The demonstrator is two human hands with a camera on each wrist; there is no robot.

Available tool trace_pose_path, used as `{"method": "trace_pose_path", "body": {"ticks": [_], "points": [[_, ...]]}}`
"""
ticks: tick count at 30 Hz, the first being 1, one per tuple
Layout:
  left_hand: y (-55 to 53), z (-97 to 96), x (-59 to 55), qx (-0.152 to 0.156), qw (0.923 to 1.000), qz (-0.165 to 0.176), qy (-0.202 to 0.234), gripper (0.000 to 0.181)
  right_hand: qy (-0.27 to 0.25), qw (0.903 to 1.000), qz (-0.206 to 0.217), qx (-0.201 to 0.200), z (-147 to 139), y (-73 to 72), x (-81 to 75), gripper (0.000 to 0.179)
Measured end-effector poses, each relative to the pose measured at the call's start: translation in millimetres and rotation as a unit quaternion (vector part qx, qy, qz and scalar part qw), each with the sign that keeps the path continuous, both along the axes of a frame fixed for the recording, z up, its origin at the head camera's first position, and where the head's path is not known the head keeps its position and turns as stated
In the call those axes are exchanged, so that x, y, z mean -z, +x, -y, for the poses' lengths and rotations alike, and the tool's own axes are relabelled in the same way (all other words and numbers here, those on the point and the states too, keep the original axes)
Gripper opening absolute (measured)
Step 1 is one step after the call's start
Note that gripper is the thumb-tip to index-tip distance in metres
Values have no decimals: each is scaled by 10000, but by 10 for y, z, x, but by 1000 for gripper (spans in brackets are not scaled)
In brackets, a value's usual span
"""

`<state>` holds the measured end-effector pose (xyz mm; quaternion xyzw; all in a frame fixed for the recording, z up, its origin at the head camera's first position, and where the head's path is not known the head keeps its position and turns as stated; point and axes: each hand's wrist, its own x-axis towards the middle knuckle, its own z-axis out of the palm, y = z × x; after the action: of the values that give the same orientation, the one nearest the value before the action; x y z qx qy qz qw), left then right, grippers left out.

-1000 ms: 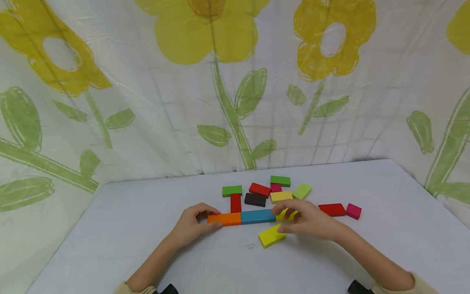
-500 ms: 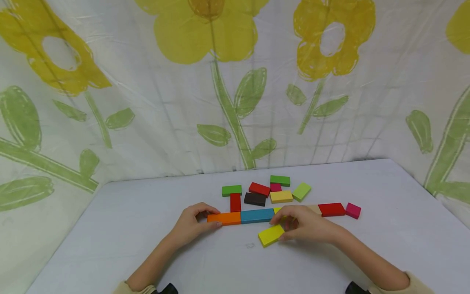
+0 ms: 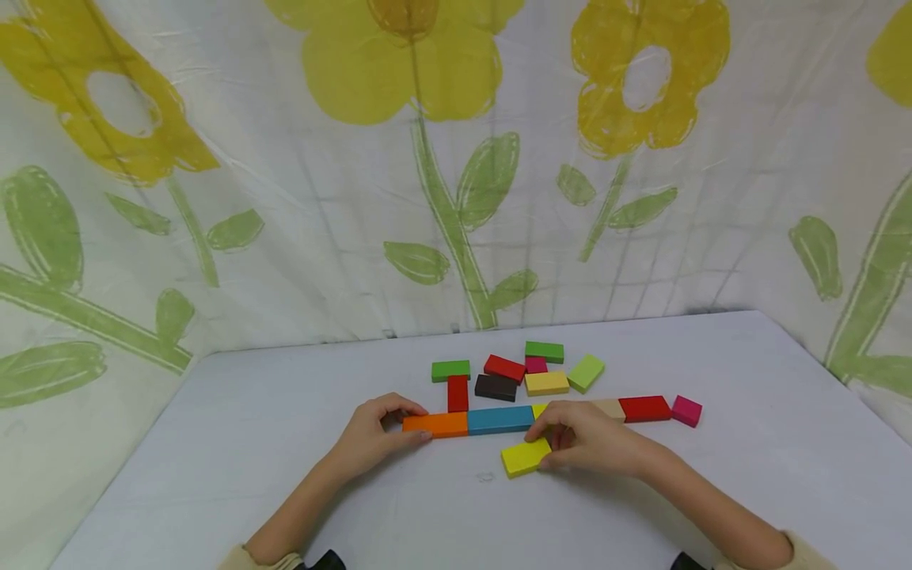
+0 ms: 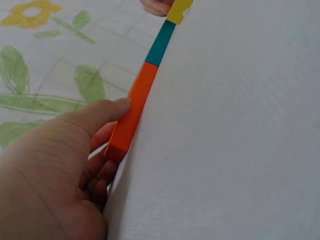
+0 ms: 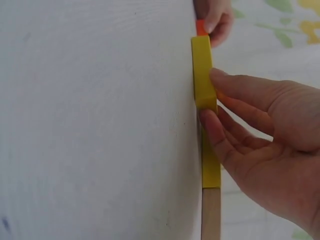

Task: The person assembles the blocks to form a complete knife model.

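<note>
My left hand point(image 3: 376, 434) holds the left end of an orange block point(image 3: 438, 425), thumb on the near side and fingers behind. From it a row runs right: a blue block point(image 3: 501, 419), a yellow block point(image 5: 211, 165) partly covered by my right hand, a tan block point(image 3: 609, 409) and a red block point(image 3: 644, 408). In front of this row, my right hand point(image 3: 597, 438) pinches a second yellow block point(image 3: 524, 457) at its right end. The right wrist view shows thumb and fingers on that block point(image 5: 202, 70), which overlaps the row.
Behind the row lie a dark brown block point(image 3: 495, 387), a pale yellow block point(image 3: 547, 383), a lime block point(image 3: 587, 373) and several red, pink and green ones. A pink block point(image 3: 687, 411) sits by the row's right end. A flowered cloth point(image 3: 321, 261) hangs behind the white table point(image 3: 399, 514).
My right hand has come down and taken hold of the loose yellow block, which has turned a little to lie straighter with the row. The left hand stays on the orange block.
</note>
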<state>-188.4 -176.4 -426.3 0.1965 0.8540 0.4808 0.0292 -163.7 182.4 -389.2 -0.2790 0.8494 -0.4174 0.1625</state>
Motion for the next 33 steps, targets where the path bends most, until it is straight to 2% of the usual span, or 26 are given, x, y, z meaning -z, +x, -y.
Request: {"method": "trace_pose_path", "body": {"ticks": [10, 20, 33], "points": [[8, 0, 10, -17, 10000, 27, 51, 24, 124, 9993, -314, 181, 52, 14, 7, 30], [-5, 0, 25, -12, 10000, -29, 44, 23, 225, 9978, -426, 445, 79, 33, 24, 28], [-2, -4, 11, -52, 10000, -22, -21, 23, 147, 9966, -705, 412, 83, 15, 75, 28]]}}
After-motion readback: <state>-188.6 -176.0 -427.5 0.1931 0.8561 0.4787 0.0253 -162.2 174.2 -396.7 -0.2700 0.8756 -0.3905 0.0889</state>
